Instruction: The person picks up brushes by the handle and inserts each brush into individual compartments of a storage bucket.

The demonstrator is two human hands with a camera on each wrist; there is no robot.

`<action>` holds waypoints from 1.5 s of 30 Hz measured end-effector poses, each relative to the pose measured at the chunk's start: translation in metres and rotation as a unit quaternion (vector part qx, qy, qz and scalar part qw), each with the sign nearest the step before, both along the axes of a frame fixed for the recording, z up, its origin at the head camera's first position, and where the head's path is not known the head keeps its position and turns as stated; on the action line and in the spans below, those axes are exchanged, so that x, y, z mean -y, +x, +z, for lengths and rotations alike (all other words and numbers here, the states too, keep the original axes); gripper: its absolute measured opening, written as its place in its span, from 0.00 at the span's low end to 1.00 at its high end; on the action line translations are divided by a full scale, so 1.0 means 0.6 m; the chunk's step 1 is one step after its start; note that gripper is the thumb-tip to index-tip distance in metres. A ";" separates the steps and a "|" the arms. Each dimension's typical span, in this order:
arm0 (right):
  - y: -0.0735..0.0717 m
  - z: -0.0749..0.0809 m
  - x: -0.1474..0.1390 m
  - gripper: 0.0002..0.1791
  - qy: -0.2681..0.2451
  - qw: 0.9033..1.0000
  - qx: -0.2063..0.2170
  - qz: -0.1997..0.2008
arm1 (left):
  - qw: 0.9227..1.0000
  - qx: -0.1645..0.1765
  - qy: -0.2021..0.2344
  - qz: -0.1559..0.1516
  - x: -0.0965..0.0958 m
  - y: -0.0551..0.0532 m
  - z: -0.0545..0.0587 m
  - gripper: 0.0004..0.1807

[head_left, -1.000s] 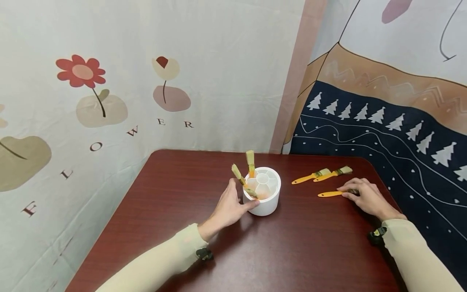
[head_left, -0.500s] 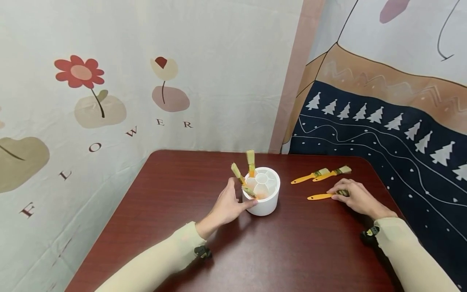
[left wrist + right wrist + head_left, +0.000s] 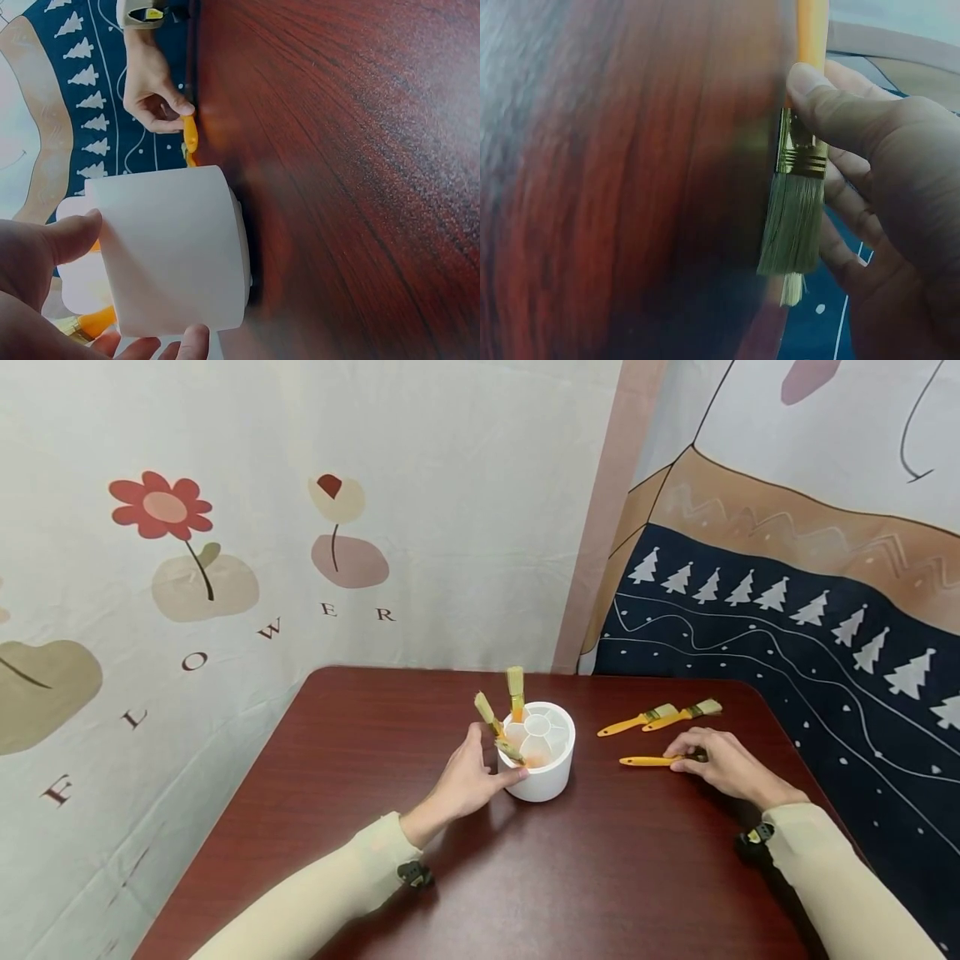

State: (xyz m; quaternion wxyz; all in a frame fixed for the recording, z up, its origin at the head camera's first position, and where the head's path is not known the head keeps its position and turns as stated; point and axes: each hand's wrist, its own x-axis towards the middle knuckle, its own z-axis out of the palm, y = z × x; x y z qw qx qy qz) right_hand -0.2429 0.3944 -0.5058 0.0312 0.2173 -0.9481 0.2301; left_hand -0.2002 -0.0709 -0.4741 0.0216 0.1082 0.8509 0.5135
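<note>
A white round holder with inner compartments [image 3: 542,783] stands mid-table, held by my left hand [image 3: 461,785]. The thumb lies at its front rim and the fingers go round its left side. Three paintbrushes lean in it, bristles up: a rear brush [image 3: 515,681], a left brush [image 3: 484,707] and a front brush [image 3: 508,749]. To the right, my right hand [image 3: 731,768] pinches another paintbrush [image 3: 795,217] at the join of handle and metal band. Its yellow handle points left towards the holder; its bristles lie under the palm.
Two more yellow-handled paintbrushes, a left one [image 3: 626,726] and a right one [image 3: 678,718], lie side by side behind my right hand. They rest on the dark red table [image 3: 600,877]. A printed curtain [image 3: 465,527] hangs along the table's back edge.
My right hand has moved left with the paintbrush, bringing its handle closer to the holder. The left hand and the holder have stayed in place.
</note>
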 end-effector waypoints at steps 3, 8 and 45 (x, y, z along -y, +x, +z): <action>-0.001 0.002 0.006 0.09 -0.010 1.000 0.015 0.001 | 1.000 0.004 0.004 -0.002 0.000 -0.001 0.000 0.43; 0.000 0.007 0.018 0.10 -0.027 0.999 0.018 0.003 | 1.000 0.010 0.015 -0.005 0.002 -0.002 -0.001 0.43; 0.029 0.064 0.116 0.18 -0.211 0.975 0.026 -0.066 | 0.990 0.069 0.113 -0.050 0.010 -0.024 -0.003 0.48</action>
